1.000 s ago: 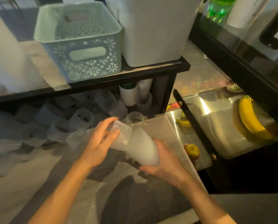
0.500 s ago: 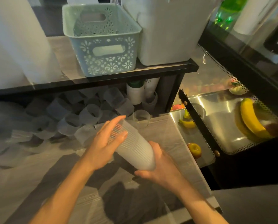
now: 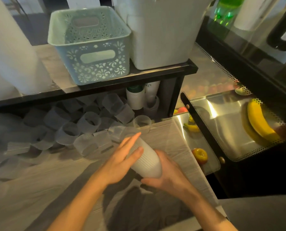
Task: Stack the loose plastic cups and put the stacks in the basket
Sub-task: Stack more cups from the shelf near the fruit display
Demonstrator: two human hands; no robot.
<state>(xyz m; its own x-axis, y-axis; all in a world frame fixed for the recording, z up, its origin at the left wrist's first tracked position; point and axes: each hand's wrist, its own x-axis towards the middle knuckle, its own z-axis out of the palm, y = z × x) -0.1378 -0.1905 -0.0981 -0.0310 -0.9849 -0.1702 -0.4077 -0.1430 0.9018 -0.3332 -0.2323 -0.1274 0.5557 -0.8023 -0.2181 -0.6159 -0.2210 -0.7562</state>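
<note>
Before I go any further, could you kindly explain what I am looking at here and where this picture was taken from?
No machine here: a person works with two bare hands, and the camera sits on their head, looking forward and down. The right hand grips a stack of cups lying tilted over the wooden counter. The left hand rests flat-fingered against the stack's open end. Many loose cups lie heaped under a black shelf. On that shelf stands the pale green basket, apparently empty, beside a white bin. To the right, behind glass, are a banana and other fruit.
</note>
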